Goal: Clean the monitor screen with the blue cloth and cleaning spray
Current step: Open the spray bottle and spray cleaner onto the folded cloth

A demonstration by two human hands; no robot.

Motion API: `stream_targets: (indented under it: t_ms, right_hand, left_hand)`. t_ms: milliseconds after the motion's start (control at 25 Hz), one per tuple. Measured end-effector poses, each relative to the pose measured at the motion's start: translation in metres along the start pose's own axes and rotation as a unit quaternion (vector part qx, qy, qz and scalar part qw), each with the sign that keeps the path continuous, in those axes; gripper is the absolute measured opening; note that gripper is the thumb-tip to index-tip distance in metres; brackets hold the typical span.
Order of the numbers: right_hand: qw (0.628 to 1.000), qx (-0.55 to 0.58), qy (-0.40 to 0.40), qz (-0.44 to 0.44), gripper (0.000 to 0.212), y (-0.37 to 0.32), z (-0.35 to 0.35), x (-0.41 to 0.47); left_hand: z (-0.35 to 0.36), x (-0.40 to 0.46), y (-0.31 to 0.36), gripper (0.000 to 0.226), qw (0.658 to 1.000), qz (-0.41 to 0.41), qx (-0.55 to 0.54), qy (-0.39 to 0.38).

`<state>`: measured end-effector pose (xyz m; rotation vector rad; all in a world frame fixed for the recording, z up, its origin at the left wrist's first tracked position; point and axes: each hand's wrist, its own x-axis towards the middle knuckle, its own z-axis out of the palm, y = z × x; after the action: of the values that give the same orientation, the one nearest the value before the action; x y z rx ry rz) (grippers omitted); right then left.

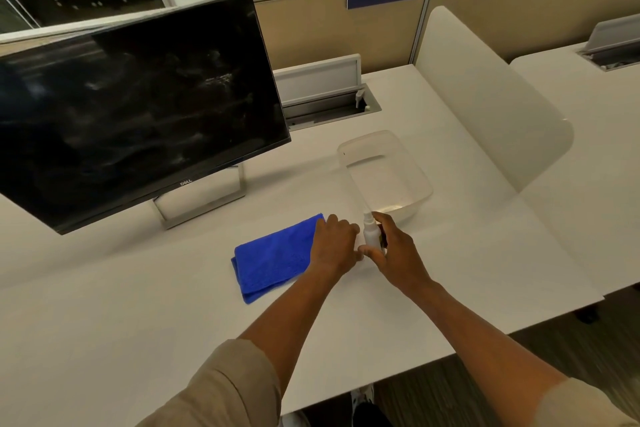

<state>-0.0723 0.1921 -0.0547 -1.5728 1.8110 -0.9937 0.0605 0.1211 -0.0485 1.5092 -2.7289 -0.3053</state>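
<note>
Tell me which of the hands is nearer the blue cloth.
Left. The left hand rests on the blue cloth's right end; the right hand grips the spray bottle beside it.

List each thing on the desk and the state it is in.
monitor: off, screen smeared
blue cloth: folded, flat on desk
spray bottle: upright, gripped
clear tub: empty
left hand: resting on cloth
right hand: closed on bottle

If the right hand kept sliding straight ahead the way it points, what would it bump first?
Probably the clear plastic tub just beyond the right hand, which already holds the spray bottle; depth is hard to judge.
</note>
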Motion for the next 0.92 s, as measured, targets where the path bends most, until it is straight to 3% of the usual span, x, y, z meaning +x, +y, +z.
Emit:
stream_targets:
  t_ms: [360, 520, 720, 920]
  right_hand:
    - [0.998, -0.006, 0.046, -0.040, 0.059, -0.027, 0.012, -0.010]
    - [0.999, 0.047, -0.016, 0.005, 0.059, -0.047, 0.030, -0.012]
    - [0.993, 0.098, -0.061, -0.004, 0.054, -0.073, 0.063, -0.021]
    - [0.984, 0.141, -0.114, -0.003, 0.053, -0.092, 0.093, -0.030]
  left_hand:
    - [-0.020, -0.026, -0.028, 0.051, 0.998, 0.011, -0.043, 0.048]
    - [-0.032, -0.046, -0.047, 0.038, 0.989, -0.037, -0.111, 0.092]
    - [-0.053, -0.072, -0.073, 0.027, 0.918, -0.068, -0.358, 0.157]
    - [-0.061, -0.095, -0.108, 0.020, 0.872, -0.089, -0.465, 0.128]
